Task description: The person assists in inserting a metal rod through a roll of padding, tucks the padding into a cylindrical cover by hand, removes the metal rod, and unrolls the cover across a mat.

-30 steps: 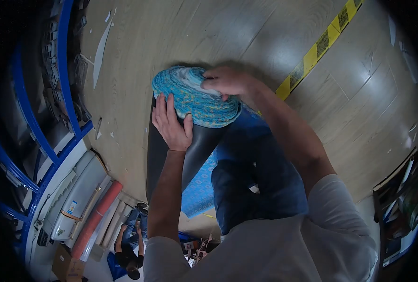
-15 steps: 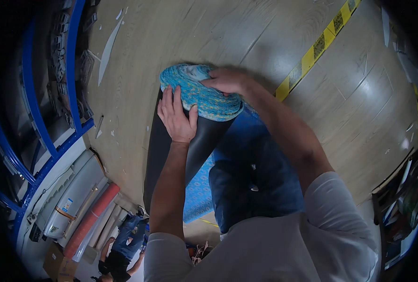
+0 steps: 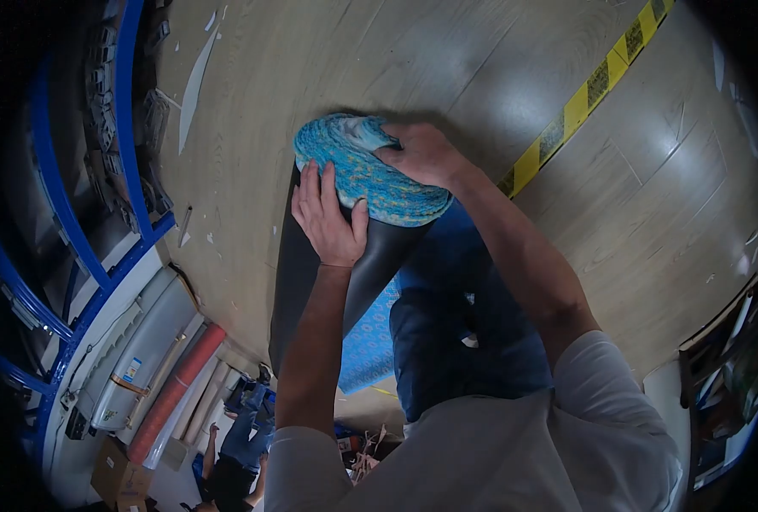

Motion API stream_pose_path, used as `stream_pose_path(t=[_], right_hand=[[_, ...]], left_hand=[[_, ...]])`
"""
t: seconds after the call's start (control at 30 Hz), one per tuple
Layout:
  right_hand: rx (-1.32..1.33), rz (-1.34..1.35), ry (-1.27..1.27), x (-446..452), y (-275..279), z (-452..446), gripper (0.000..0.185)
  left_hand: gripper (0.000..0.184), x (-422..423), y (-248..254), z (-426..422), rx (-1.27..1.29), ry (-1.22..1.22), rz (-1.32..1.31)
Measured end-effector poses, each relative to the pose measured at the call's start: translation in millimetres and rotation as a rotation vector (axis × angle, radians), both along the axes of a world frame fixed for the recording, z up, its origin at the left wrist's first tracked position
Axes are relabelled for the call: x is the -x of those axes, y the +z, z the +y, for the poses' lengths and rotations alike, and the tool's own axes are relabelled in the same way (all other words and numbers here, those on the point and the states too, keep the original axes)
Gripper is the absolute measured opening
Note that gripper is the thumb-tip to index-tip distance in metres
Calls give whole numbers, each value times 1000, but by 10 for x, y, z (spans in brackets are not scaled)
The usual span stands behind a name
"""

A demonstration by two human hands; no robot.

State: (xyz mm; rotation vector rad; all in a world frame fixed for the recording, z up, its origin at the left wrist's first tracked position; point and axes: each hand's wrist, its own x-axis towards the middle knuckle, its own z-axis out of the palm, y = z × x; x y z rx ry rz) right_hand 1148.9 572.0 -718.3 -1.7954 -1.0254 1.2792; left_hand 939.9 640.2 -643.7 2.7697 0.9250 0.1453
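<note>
A thick carpet roll [image 3: 377, 182] stands before me, black on its outer side, with tightly wound blue, speckled layers showing at its near end. My left hand [image 3: 328, 224] lies against the black side, its fingers spread and their tips on the rim of the blue layers. On the right edge of that end, my right hand [image 3: 424, 155] is closed on the layers, thumb pointing inward; its other fingertips are partly hidden. A pale patch shows near the roll's centre, beside the right hand.
Blue patterned sheet [image 3: 367, 346] lies beside my legs. Yellow-black tape [image 3: 566, 119] crosses the wood-look floor on the right. A blue rack [image 3: 131, 102] stands left. Below it are a red roll [image 3: 177, 392], a cardboard box [image 3: 121, 474] and another person [image 3: 238, 456].
My right hand has shifted slightly right and its back has turned more into view. The left hand stays on the roll. The whole view has shifted a little.
</note>
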Motion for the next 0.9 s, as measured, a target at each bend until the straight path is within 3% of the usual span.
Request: stream_pose_path(t=[0.13,0.33,0.47,0.53,0.57,0.67,0.73,0.77,0.87,0.9], right_hand=[[107,-133,163,-53,137,35,54],[5,-280,-45,228,51,-159,48],[-186,-7,-418,481,-216,-362,41],[-160,41,-453,524,-144,-397,40],[-150,57,-469,521,-135,-394,39],[-246,-45,-564,631,-176,-379,39],[-249,-24,-516,534,-145,-353,39],[-237,-5,-493,515,-109,-385,38],[-255,-86,-411,355,-308,-410,37],[-270,-103,-392,296,-291,-361,36]], left_hand=[[74,32,18,-2,-5,8,15],[74,19,19,14,11,20,2],[72,20,-3,35,29,25,-49],[73,-23,82,37,101,63,-107],[62,-71,81,38,177,141,-244],[21,-633,208,345,92,-232,-183],[18,-973,-3,597,356,-462,-24],[22,-1065,-74,667,483,-453,113],[27,-1205,-146,807,420,-440,413],[27,-1188,-157,816,377,-467,399]])
